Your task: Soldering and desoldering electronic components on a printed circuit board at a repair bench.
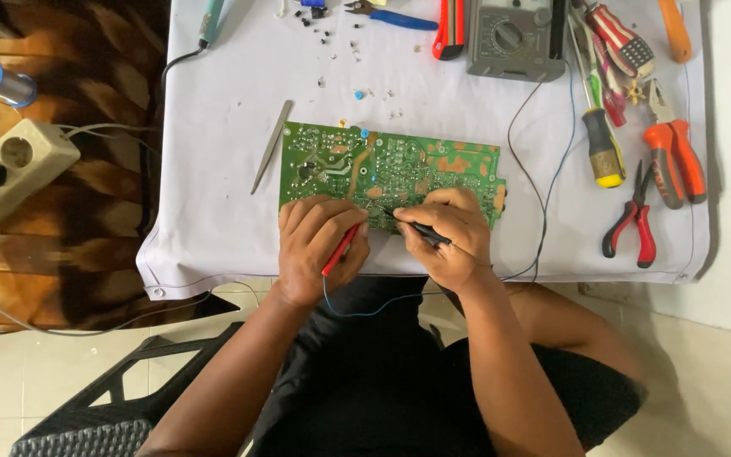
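Your green circuit board (391, 169) lies mid-sheet on the white mat (213, 228), its near edge under your hands, open mat at 9 o'clock past the tweezers (271, 145). Multimeter (513, 38) at 1, pliers (632, 222) at 3. Your left hand (319, 241) pinches the red probe (340, 250); your right hand (446, 233) grips the black probe (420, 230).

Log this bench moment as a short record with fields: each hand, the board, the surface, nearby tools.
left hand: holds red probe, tip toward the board
right hand: holds black probe, tip on the board
board: green circuit board, solder side up, flat
surface: white sheet over the table
meter: grey multimeter at the far edge
nearby tools: tweezers left of the board; red-handled pliers to the right
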